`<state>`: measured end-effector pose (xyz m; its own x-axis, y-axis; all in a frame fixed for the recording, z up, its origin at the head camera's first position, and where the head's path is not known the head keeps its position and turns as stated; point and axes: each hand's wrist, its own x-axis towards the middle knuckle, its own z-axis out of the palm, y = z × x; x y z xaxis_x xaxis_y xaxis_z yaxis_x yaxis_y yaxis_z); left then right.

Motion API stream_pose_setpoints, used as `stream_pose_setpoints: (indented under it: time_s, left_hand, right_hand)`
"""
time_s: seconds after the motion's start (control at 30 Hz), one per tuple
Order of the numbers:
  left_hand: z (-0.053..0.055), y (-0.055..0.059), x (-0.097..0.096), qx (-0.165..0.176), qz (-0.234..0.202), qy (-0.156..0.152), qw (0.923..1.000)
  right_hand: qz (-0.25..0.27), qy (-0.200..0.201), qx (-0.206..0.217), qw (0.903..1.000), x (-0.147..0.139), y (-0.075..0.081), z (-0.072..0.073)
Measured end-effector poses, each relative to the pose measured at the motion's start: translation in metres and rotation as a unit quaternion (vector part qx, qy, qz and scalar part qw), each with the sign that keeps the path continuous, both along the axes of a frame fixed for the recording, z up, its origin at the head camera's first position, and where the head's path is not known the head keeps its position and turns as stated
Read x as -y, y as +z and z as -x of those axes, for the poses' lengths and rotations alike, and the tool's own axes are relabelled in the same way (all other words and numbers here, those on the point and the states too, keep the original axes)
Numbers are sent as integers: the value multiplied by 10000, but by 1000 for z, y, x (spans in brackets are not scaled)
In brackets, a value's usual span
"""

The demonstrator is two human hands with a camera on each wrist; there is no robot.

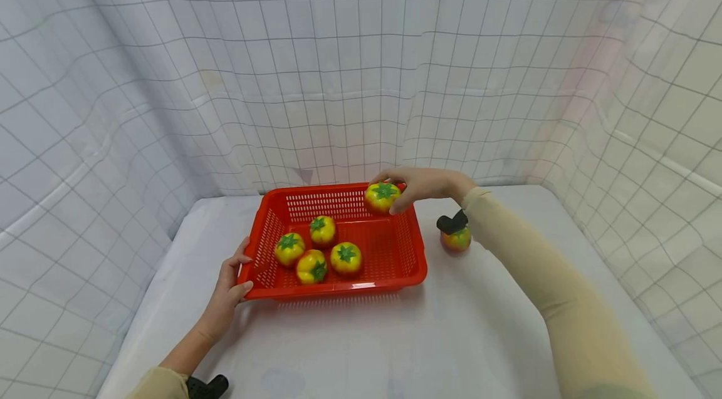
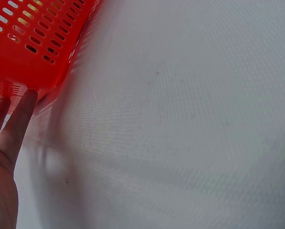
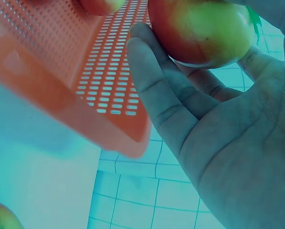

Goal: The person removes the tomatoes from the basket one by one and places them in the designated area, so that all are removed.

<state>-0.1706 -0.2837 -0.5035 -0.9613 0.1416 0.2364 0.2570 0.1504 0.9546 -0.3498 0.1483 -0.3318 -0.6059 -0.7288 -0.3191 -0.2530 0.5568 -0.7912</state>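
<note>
A red plastic basket (image 1: 350, 288) with slotted walls stands on the white table, several yellow-and-red tomatoes (image 1: 346, 259) with green leafy tops lying in its left half. At its left end and near corner, my left hand (image 1: 227, 280) grips the rim; in the left wrist view two fingers (image 2: 21, 121) touch the basket. My right hand (image 1: 424, 185) holds another tomato (image 1: 380, 199) between thumb and fingers, over the basket's far right corner. The right wrist view shows that tomato (image 3: 204, 33) against the fingers, with the slotted wall beyond.
One more tomato (image 1: 456, 241) lies on the white tabletop (image 1: 479, 324) right of the basket, partly behind the black band on my right wrist. White grid-patterned curtains (image 1: 338, 73) hang behind the table and on both sides.
</note>
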Motion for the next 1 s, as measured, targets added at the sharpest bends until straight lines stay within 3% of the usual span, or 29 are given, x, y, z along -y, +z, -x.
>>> stream_pose_setpoints:
  time_s: [0.5,0.8,1.0]
  left_hand:
    - [2,-1,0,29,-113,-63,9999]
    - [3,-3,2,-83,-121,-89,9999]
    - [2,-2,2,-24,-96,-80,9999]
  right_hand:
    - [121,-254,-79,9996,-36,3,-6]
    - [484,-211,87,9986,-54,0,-7]
    - [426,-420,30,9982,-68,-2,-10]
